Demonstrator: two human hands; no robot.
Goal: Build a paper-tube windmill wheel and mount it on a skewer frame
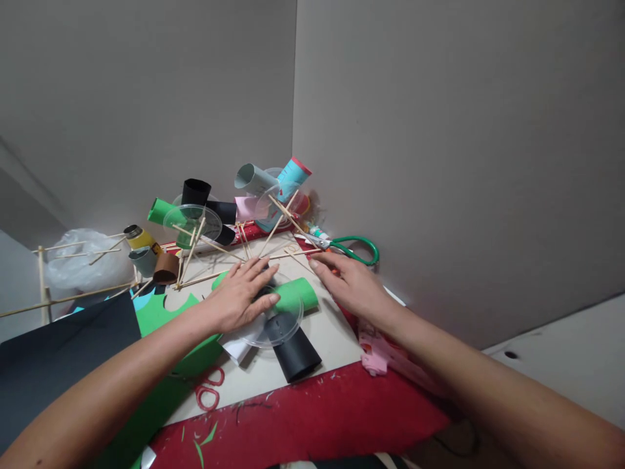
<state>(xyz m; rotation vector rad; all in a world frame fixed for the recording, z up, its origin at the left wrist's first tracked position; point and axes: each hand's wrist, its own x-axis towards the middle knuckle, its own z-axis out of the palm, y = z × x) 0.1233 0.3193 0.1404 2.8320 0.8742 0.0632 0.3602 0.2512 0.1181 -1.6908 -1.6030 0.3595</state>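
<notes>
My left hand [244, 293] lies with fingers spread on a clear plastic disc [291, 333] that has rolled paper tubes around it. A green paper tube [299, 296] and a black paper tube [295, 352] stick out from the disc, and a white paper piece [238, 346] shows at its lower left. To the right, my right hand [347, 286] has its fingers bent together beside thin wooden sticks [303, 253]. Something orange shows partly under it; what the fingers hold is hidden. Green-handled scissors [359, 249] lie just beyond this hand.
Two similar wheels, one with a green tube [161, 212] and one with a blue tube [293, 177], stand on stick frames behind. Red-handled scissors [209, 391] lie in front. Green sheet, black sheet [73, 365] and a plastic bag [85, 260] are leftward. Grey walls [439, 130] enclose the back and right.
</notes>
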